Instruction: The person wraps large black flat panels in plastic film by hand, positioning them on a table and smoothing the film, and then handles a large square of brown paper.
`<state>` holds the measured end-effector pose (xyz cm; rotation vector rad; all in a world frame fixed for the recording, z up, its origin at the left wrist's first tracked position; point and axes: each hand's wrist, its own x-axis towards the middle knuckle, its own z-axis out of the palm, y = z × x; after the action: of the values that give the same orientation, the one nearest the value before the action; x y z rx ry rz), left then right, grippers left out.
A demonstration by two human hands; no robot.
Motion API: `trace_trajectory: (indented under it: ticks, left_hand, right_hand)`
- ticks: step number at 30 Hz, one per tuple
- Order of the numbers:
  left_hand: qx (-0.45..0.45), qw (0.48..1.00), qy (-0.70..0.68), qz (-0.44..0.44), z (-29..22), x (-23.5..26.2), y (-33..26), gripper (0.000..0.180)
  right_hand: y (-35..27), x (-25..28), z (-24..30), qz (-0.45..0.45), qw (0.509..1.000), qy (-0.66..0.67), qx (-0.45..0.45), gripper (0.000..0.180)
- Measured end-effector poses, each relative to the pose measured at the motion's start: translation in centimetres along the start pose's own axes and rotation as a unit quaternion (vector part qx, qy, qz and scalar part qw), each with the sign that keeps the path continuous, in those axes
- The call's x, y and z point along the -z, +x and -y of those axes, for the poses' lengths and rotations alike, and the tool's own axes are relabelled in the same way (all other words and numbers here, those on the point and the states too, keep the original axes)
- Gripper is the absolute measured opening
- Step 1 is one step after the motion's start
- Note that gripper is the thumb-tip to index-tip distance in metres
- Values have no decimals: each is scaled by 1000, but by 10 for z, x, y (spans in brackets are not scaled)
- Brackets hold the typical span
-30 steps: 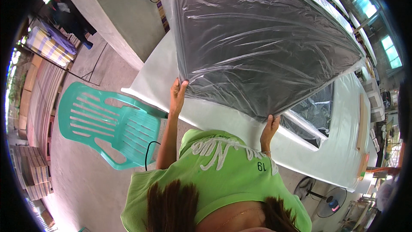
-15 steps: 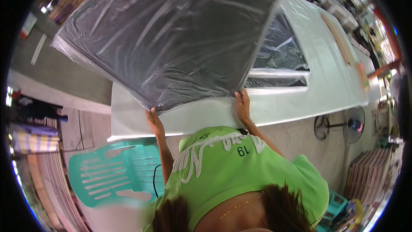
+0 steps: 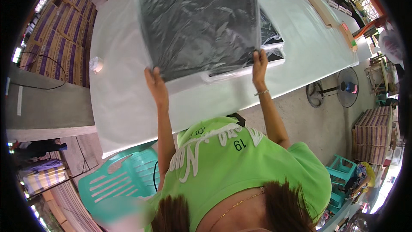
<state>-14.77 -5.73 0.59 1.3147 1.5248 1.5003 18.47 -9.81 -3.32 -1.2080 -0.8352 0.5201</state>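
Observation:
A large dark flat panel in clear plastic wrap (image 3: 201, 25) stretches away from me above the white-covered table (image 3: 116, 103). My left hand (image 3: 157, 87) grips its near left corner, fingers closed at the edge. At the near right corner my right hand (image 3: 260, 68) pinches the wrapped edge, a bracelet on its wrist. Partly under the held panel, to its right, lies another plastic-wrapped dark piece (image 3: 274, 55); most of it is hidden. The held panel's far end runs out of the picture.
A roll of tape (image 3: 96, 64) sits at the table's left side, and a long cardboard strip (image 3: 315, 2) lies far right. A green plastic chair (image 3: 120, 176) stands near left. Beyond the table are stacked cartons (image 3: 64, 34) and, at right, a fan (image 3: 346, 87).
The panel has swung from a slant toward the left to lie nearly straight ahead, over the other wrapped piece. Both hands have moved with it, farther from my body. More of the table's left side shows.

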Motion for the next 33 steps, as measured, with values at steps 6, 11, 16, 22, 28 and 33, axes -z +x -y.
trace_trajectory:
  ticks: [6, 11, 16, 22, 28, 33]
  left_hand:
    - [-27, 988, -21, 150, -38, -127, 9, 47]
    - [29, 989, 54, 136, -50, -174, 2, 47]
    - [39, 984, 143, 101, -17, -187, -1, 48]
    - [-35, 960, 272, 46, 13, -188, -8, 47]
    - [-11, 949, 298, 102, 1, -182, -5, 56]
    - [33, 938, 301, 169, -6, -174, -1, 65]
  right_hand:
    - [114, 104, -5, -32, 978, -203, -20, 13]
    - [160, 117, -9, -30, 941, -336, 19, 18]
    - [179, 116, -33, 2, 909, -416, 7, 26]
    - [179, 118, -43, 57, 872, -477, 94, 37]
    - [186, 136, -32, 136, 880, -452, 57, 48]
    - [181, 149, -21, 201, 874, -442, 22, 70]
